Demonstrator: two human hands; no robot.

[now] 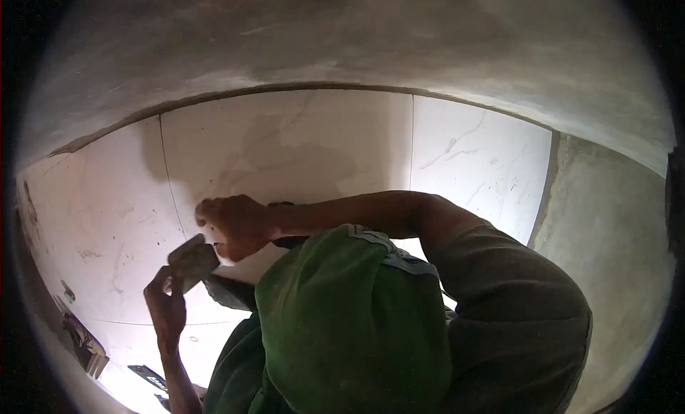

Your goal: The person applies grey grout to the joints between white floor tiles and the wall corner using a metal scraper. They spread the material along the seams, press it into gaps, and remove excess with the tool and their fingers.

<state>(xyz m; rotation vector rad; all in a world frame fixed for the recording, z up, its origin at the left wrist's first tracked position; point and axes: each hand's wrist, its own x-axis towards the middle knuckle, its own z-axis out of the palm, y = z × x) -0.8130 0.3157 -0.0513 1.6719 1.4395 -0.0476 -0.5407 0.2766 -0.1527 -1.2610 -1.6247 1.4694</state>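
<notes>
My left hand is raised at the lower left, its fingers closed around the edge of a flat, grey-brown rectangular piece. What that piece is made of cannot be told. From the right, my right forearm stretches across the middle. Curled over beside the piece's upper corner is my right hand, its fingers bent; anything inside them is hidden. A dark band shows at the right wrist. Beneath both hands lie white marble-patterned tiles with thin dark joints.
Green cap-like cloth fills the lower middle and hides what lies under it. Bare grey plaster or cement borders the tiles at the far side, with more grey surface at the right. Dark items lie at the lower left.
</notes>
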